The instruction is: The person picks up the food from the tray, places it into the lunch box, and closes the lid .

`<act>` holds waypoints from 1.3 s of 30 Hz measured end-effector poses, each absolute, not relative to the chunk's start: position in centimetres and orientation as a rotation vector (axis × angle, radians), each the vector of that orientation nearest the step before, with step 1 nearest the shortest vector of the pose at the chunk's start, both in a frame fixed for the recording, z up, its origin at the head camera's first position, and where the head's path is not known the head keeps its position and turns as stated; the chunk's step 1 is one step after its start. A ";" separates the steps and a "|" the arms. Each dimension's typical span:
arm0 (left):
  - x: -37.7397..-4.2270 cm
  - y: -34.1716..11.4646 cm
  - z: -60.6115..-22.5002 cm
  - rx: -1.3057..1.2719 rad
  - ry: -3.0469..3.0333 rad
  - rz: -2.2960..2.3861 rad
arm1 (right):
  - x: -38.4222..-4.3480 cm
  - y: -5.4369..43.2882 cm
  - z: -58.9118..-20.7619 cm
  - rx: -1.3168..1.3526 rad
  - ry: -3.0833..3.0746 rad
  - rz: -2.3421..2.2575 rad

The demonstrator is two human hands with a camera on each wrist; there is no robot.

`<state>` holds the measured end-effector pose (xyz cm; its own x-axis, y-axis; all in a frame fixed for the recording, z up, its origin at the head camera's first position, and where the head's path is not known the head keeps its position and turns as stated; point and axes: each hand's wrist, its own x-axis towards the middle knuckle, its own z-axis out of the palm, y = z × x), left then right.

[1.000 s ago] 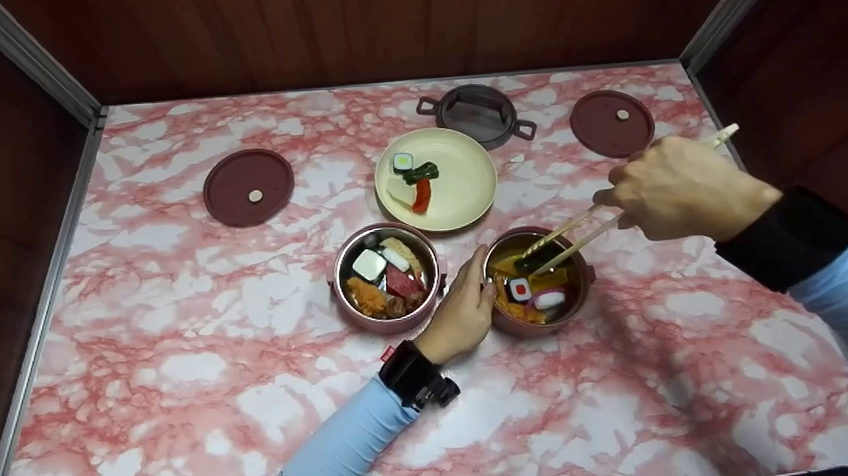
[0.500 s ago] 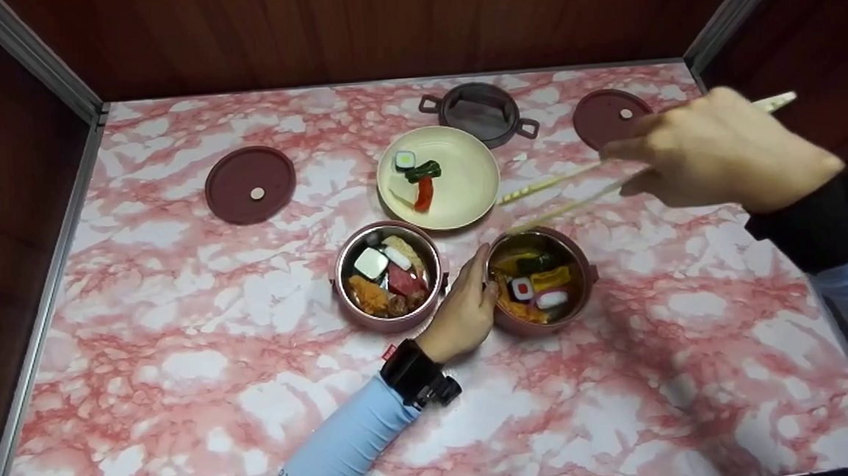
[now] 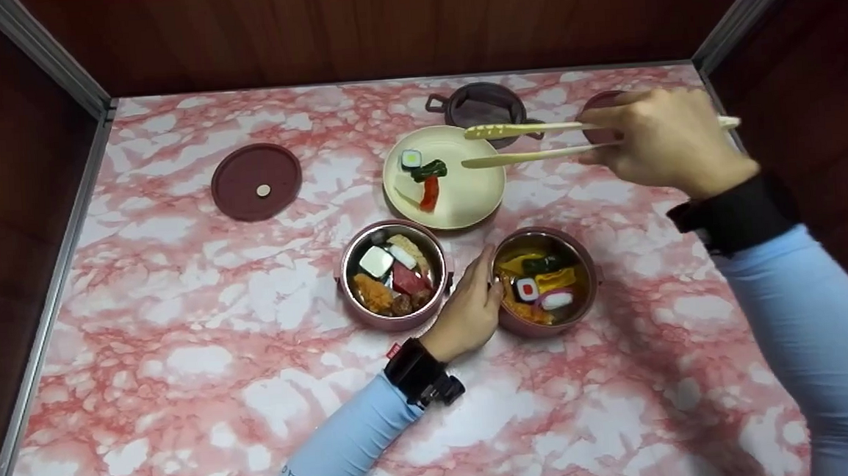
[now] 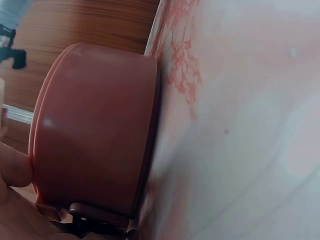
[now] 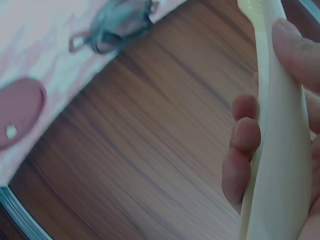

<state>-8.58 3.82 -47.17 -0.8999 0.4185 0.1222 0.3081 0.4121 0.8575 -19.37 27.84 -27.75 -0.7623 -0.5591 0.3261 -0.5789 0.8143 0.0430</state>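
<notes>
Right hand (image 3: pixel 665 142) grips tongs (image 3: pixel 520 130) lengthwise, likely for control; tips parted, nothing between, seen across right side of plate (image 3: pixel 459 206). Left hand (image 3: pixel 465 309), fingers fairly straight, rests against pot (image 4: pixel 97 130) near-right of plate, presumably steadying it.

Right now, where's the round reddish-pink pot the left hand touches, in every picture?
Head: the round reddish-pink pot sits right of and below the middle.
Left wrist: large, left of the middle.
Right wrist: not in it.
Shared landmark: brown wood-grain walls, in all three.

High downward head view, close tilted wrist views, table (image 3: pixel 182 370) in all three.
</notes>
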 end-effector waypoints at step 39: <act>-8.6 3.7 -47.2 0.650 2.527 1.497 | -27.5 23.2 -32.6 0.686 -3.207 -0.099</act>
